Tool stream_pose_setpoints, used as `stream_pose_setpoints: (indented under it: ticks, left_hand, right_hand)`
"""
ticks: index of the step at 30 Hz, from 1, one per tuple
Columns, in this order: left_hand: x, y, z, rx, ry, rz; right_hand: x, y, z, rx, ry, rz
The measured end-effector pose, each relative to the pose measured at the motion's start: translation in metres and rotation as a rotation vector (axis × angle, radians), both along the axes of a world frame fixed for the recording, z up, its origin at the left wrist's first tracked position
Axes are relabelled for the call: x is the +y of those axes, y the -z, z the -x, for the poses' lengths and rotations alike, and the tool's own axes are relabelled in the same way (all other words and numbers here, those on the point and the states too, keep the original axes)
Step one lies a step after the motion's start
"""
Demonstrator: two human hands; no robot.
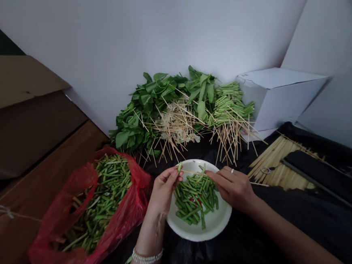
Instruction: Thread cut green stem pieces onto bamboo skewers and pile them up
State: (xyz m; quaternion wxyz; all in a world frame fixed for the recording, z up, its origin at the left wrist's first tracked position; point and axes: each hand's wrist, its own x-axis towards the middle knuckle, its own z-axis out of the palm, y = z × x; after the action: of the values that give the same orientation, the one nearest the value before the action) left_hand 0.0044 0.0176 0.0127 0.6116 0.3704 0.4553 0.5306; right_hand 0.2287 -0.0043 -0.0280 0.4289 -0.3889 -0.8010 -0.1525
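Above the left rim of a white bowl (216, 229), my left hand (167, 184) pinches a short piece of green stem (179, 167). My right hand (233, 184) is closed on a thin wooden skewer (194, 172), which runs leftward across the bowl to the stem piece. Whether the tip has pierced the stem is too small to tell. Many cut green stem pieces (196, 195) lie in the bowl below both hands. A bit of red shows on the bowl's bottom between them.
Left stands a red plastic bag (139, 177) of cut stems (107, 194). Behind the bowl lie leafy greens (154, 89), skewered pale pieces (175, 122) and skewered green stems (230, 99). At right are a white box (282, 93), loose skewers (268, 161) and a dark phone-like slab (316, 176).
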Motion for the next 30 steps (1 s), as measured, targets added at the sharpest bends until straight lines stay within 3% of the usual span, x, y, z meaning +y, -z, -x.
stream_pose_setpoints:
  ticks: [14,30]
  left_hand:
    - [-0.0017,-0.0036,-0.0036,-0.056,-0.012,0.026]
    - [0.0018,0.0035,-0.001,-0.021,-0.061,0.001]
  right_hand:
    - [0.0008,0.0015,0.0001,0.015,-0.017,0.01]
    - [-0.0008,-0.0002,0.0022,0.015,-0.031,-0.004]
